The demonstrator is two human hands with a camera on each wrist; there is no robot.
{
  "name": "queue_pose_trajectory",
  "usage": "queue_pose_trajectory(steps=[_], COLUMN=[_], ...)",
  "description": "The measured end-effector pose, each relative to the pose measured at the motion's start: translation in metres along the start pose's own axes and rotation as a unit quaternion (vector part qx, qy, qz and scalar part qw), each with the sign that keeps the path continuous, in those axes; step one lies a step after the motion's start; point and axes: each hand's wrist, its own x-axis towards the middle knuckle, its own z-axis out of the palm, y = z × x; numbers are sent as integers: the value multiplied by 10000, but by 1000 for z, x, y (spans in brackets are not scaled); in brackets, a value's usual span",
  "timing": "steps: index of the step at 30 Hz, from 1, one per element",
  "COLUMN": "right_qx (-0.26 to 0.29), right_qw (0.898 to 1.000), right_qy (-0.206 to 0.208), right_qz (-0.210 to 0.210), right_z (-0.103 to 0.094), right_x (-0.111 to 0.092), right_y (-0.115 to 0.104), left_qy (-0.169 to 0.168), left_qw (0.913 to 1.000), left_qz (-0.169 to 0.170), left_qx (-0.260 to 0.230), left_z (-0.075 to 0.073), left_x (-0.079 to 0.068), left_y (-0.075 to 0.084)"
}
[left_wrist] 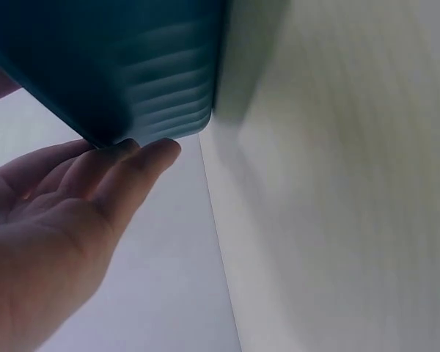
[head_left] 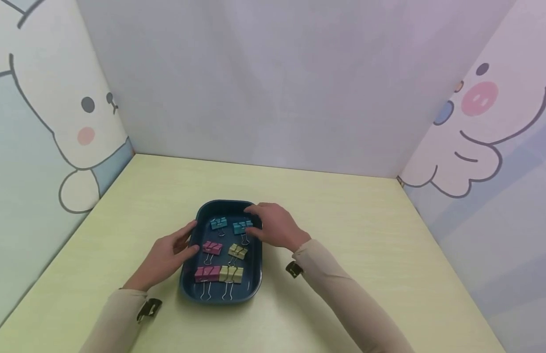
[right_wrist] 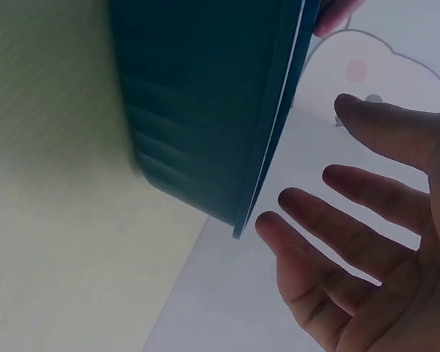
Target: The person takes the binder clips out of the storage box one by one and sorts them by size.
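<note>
A dark blue tray (head_left: 252, 264) with rounded corners holds several binder clips. Two teal clips, a left one (head_left: 219, 223) and a right one (head_left: 239, 227), lie at its far end. A small pink clip (head_left: 212, 248) and a small yellow clip (head_left: 238, 251) lie mid-tray, above a larger pink clip (head_left: 207, 274) and a larger yellow clip (head_left: 231, 274). My left hand (head_left: 167, 256) holds the tray's left rim, thumb over the edge, fingertips against the outer wall. Over the right rim, my right hand (head_left: 276, 224) hovers with fingers spread, its thumb near the right teal clip.
The tray stands on a pale yellow tabletop (head_left: 356, 245). A plain light-grey wall (head_left: 273, 88) closes off the back. Side panels with cartoon animals, a left panel (head_left: 43, 162) and a right panel (head_left: 511, 206), flank the table.
</note>
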Motion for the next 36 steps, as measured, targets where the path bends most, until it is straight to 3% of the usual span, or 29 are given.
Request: queue_pose_trajectory(steps=[8, 18, 36], right_qx=[351, -31, -614], right_qw=[9983, 9971, 9944], right_qy=[-273, -671, -750], right_qz=[-382, -356, -425], right_z=[2, 5, 18], right_x=[14, 24, 32], right_y=[-4, -8, -8], left_qy=[-37, -38, -49], left_qw=[9999, 10000, 10000], left_qz=[44, -12, -54], left_qx=[-97, -77, -29], left_z=[0, 0, 4], left_x=[1, 0, 1], left_y=[-1, -2, -1])
